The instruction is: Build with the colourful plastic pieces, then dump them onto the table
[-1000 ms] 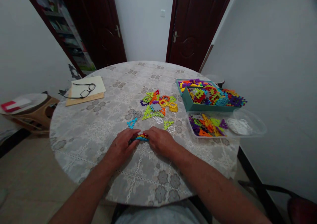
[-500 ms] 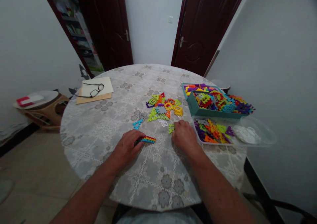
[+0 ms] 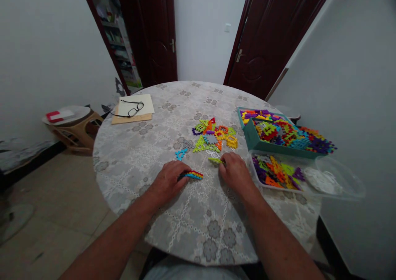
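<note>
My left hand [image 3: 170, 181] is closed on a stack of plastic building pieces [image 3: 194, 175] in red, yellow and blue layers, whose free end points right. My right hand [image 3: 234, 170] pinches a lime-green building piece [image 3: 214, 160], seen nearly edge-on and sticking out to the left of the fingers. Beyond the left hand lies a loose blue piece [image 3: 181, 154]. Past both hands, a pile of mixed pieces [image 3: 211, 139] in green, orange, yellow, grey and purple is spread on the tablecloth. My fingers partly cover both held things.
On the right stand a teal box [image 3: 256, 141] heaped with colourful pieces and a clear plastic tray [image 3: 255, 176] with more pieces. White pieces [image 3: 322, 181] lie in a clear container beside it. Eyeglasses [image 3: 133, 111] rest on papers [image 3: 147, 102] at the left of the round table [image 3: 123, 164].
The lime-green piece in my right hand has turned from showing its face to nearly edge-on. My left hand keeps its stack. The whole view has shifted, with everything appearing farther right.
</note>
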`<state>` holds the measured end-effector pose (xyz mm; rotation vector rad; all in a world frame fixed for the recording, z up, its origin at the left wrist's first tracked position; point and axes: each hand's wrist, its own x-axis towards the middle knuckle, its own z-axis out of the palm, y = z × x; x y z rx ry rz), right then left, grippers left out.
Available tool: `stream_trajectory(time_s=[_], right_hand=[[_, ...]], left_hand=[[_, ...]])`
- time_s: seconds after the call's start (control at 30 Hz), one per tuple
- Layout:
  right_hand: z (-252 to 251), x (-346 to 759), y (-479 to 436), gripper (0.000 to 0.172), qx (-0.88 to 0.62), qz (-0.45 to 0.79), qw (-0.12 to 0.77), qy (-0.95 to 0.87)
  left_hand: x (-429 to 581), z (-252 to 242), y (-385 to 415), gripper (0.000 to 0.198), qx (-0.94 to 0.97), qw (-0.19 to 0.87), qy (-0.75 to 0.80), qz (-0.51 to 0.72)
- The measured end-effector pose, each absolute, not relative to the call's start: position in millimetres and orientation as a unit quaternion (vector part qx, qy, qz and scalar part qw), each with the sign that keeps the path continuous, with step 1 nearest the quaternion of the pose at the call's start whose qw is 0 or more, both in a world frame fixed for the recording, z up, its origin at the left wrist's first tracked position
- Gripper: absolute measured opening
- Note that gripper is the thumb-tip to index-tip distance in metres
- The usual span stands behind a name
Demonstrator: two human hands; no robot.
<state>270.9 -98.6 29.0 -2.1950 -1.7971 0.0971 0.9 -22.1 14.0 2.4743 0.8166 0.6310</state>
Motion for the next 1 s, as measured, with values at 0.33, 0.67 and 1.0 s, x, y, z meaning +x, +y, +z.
stream_trajectory(time_s=[0.33, 0.67, 1.0], right_hand=[[18, 229, -97, 0.013, -0.613, 0.112, 0.237, -0.745], [25, 226, -97, 0.043, -0.566, 0.126, 0.234, -0.780], [42, 221, -100, 0.020, -0.620, 0.089, 0.203, -0.752]], left_hand=[[0, 5, -24, 0.044, 0.874, 0.230, 0.338, 0.263], [0, 1, -7, 0.025, 0.886, 0.244, 0.298, 0.258], [1, 7, -6, 0.035, 0.881, 0.256, 0.310, 0.250]])
